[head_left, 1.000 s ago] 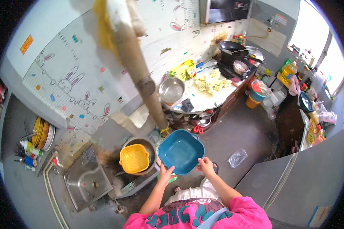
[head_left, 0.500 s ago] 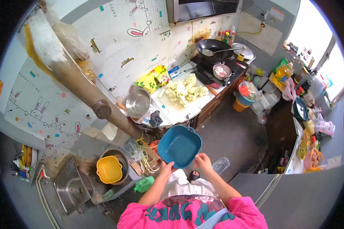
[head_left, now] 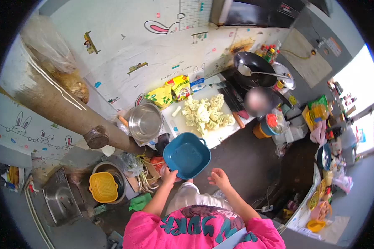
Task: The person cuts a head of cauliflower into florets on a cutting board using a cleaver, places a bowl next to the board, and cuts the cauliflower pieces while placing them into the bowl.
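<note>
A square blue plastic basin with rounded corners is held out in front of me, its inside showing nothing. My left hand grips its near left corner, fingers partly under the rim. To the right of the basin, apart from it, my right hand is in the air with its fingers loosely spread. Beyond the basin, cauliflower pieces lie heaped on a white cutting board. A steel pot stands left of the board.
A black wok with a spatula sits on the stove at the back right. At lower left, a yellow basket rests in a basin beside the sink. A thick pipe slants across the left. Buckets stand on the floor.
My right hand has come off the basin and opened. The left hand still holds the basin, now closer to the counter. My view has shifted toward the counter.
</note>
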`<state>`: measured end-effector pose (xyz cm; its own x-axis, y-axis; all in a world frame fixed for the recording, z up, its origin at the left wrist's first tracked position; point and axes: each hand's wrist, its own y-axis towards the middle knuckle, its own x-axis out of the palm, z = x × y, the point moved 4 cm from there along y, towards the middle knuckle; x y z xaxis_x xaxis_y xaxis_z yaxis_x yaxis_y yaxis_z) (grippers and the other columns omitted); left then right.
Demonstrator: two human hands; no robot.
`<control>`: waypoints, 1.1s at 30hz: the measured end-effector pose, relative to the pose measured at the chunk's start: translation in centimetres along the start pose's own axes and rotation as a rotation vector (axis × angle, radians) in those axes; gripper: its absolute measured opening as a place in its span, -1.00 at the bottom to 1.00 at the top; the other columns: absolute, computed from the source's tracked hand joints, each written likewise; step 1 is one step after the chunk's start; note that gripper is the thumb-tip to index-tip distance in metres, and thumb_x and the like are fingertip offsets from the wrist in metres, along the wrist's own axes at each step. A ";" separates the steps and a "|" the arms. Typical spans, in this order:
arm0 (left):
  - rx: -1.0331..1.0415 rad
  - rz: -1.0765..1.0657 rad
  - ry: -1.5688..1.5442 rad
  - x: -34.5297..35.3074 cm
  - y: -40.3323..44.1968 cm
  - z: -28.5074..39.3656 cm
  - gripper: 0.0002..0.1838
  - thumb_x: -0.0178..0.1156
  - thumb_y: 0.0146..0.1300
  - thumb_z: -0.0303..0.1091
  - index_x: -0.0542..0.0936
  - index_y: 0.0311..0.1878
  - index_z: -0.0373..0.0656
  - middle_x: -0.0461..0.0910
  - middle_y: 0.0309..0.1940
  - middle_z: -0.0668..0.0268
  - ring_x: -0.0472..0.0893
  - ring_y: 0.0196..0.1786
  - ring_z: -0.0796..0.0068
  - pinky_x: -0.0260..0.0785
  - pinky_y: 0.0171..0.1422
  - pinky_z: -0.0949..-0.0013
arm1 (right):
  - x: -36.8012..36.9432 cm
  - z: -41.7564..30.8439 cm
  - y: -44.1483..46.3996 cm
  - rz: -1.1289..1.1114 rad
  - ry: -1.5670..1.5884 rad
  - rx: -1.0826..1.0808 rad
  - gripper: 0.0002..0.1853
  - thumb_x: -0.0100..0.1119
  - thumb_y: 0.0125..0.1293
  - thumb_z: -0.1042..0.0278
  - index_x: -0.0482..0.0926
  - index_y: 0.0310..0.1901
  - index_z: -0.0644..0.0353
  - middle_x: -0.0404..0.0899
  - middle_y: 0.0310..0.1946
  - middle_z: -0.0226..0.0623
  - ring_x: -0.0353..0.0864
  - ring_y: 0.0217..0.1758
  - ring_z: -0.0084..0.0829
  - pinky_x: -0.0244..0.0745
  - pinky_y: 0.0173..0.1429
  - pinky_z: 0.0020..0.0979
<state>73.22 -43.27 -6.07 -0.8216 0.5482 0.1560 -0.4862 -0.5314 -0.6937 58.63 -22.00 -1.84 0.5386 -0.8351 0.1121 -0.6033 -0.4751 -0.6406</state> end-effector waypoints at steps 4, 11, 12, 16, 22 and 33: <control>0.387 0.163 0.507 -1.4 4.3 2.5 -0.69 0.13 -0.01 -0.45 0.47 -0.13 -0.26 0.54 -0.31 0.24 0.52 -0.24 0.43 0.34 -0.15 0.40 | 1.5 -4.5 4.2 0.069 0.000 -0.016 -0.45 0.04 0.30 0.34 0.08 0.26 0.17 0.36 0.00 -0.20 0.58 -0.23 -0.39 0.59 -0.28 -0.39; 0.595 0.208 0.164 -3.5 6.3 9.1 -0.68 0.09 0.11 -0.47 0.42 -0.03 -0.26 0.50 -0.38 0.30 0.47 -0.34 0.50 0.32 -0.22 0.41 | 7.4 -10.4 8.3 -0.130 0.033 -0.074 -0.48 -0.14 0.39 0.08 0.14 0.26 0.19 0.38 0.06 -0.17 0.58 -0.15 -0.31 0.58 -0.22 -0.36; 0.601 0.197 0.045 -3.3 5.3 11.0 -0.71 0.06 0.14 -0.49 0.42 -0.04 -0.26 0.49 -0.37 0.33 0.45 -0.34 0.53 0.30 -0.22 0.42 | 8.3 -11.0 8.8 -0.193 0.052 -0.085 -0.47 -0.16 0.39 0.05 0.14 0.26 0.20 0.38 0.07 -0.16 0.58 -0.13 -0.30 0.58 -0.20 -0.36; 0.661 0.306 -0.134 -5.4 5.1 13.3 -0.70 0.00 0.19 -0.60 0.35 0.02 -0.27 0.48 -0.14 0.29 0.47 -0.14 0.51 0.31 -0.03 0.46 | 11.9 -12.7 11.4 -0.308 -0.079 -0.030 -0.53 -0.19 0.41 0.13 0.20 0.21 0.29 0.41 0.07 -0.14 0.58 -0.09 -0.27 0.55 -0.17 -0.39; 0.450 0.401 -0.390 -7.0 2.7 14.4 -0.74 0.05 0.21 -0.48 0.38 -0.02 -0.19 0.47 -0.21 0.32 0.49 -0.27 0.56 0.41 -0.33 0.49 | 18.9 -12.1 17.8 -0.426 -0.396 -0.022 -0.56 0.01 0.28 0.29 0.27 0.15 0.27 0.49 -0.08 -0.16 0.61 -0.23 -0.37 0.54 -0.29 -0.39; 0.452 0.502 -0.389 -8.1 1.2 15.3 -0.77 0.05 0.26 -0.39 0.38 -0.02 -0.13 0.47 -0.32 0.42 0.46 -0.40 0.67 0.35 -0.45 0.57 | 26.5 -13.0 23.9 -0.285 -0.943 -0.465 -0.44 0.40 -0.19 0.05 0.52 -0.18 0.25 0.58 -0.25 0.05 0.57 -0.10 -0.04 0.45 -0.04 -0.22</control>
<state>74.70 -58.21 2.67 -0.9800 -0.0495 0.1926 -0.0335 -0.9136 -0.4053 50.84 -59.15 -4.30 0.8092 -0.2228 -0.5437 -0.4410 -0.8417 -0.3114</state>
